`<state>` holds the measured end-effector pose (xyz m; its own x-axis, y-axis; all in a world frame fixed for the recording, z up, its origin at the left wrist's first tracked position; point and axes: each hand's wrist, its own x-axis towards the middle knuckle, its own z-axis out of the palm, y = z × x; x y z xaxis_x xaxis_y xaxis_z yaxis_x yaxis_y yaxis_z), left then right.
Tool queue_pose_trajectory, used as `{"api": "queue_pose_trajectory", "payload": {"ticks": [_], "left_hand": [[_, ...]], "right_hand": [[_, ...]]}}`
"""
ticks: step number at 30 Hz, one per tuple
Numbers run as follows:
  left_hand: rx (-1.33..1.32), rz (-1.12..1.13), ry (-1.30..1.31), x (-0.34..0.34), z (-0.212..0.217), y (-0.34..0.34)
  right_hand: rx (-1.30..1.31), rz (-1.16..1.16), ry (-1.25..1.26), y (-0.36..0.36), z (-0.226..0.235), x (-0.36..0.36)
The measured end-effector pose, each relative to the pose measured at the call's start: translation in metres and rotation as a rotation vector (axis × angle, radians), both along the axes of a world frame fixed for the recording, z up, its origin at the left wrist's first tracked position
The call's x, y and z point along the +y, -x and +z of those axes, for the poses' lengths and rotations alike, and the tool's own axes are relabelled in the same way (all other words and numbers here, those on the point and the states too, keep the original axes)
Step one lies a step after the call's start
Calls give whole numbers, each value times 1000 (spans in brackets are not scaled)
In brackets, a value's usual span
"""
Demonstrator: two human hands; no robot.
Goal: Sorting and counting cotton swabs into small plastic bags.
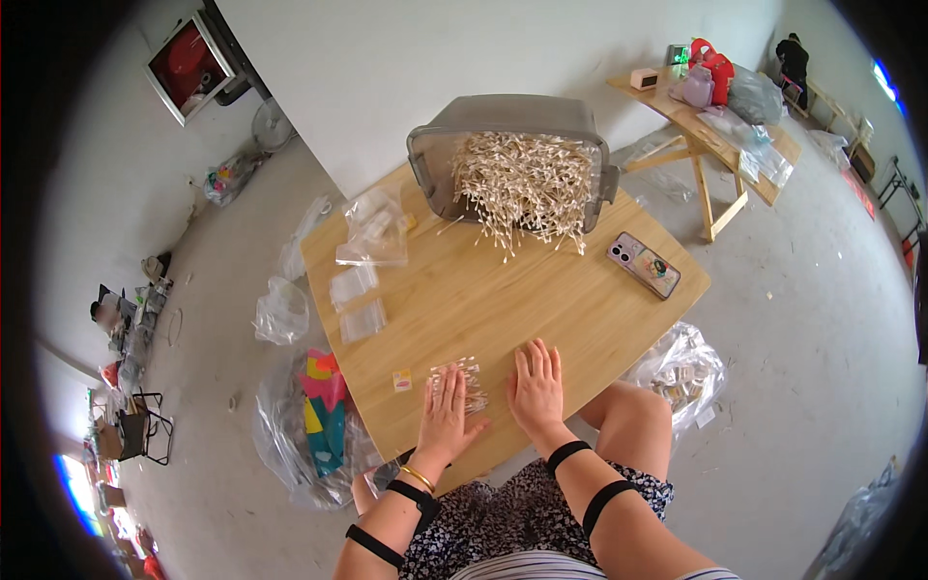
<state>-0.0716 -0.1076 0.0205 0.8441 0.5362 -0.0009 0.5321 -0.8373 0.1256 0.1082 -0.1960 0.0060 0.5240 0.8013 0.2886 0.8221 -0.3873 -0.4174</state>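
Note:
My left hand lies flat with its fingers stretched over a small bunch of cotton swabs near the front edge of the table. Part of the bunch is hidden beneath it. To its right, my right hand rests palm down on the bare wood, fingers extended and nothing in them. A small yellow and white card lies just left of the bunch. At the far side, a grey plastic bin lies tipped toward me, and a large heap of cotton swabs spills from its mouth onto the table.
Clear plastic bags lie along the left side of the wooden table. A phone sits at the right. Bagged goods stand on the floor at left, another filled bag at right. A second table holds bags.

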Motion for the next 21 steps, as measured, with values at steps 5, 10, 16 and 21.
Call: {"api": "queue_pose_trajectory", "payload": {"ticks": [5,10,16,21], "left_hand": [[-28,45,-43,-4,-12,1],[-47,68,-19,17,-5,-17],[-15,55,-26,24,-3,-17],[40,98,-45,3,-11,-5]], "right_hand": [[-6,3,-1,5,3,3],[-8,-2,-19,2,4,2],[-5,-9,-21,5,2,3],[13,9,-5,4,-3,3]]}}
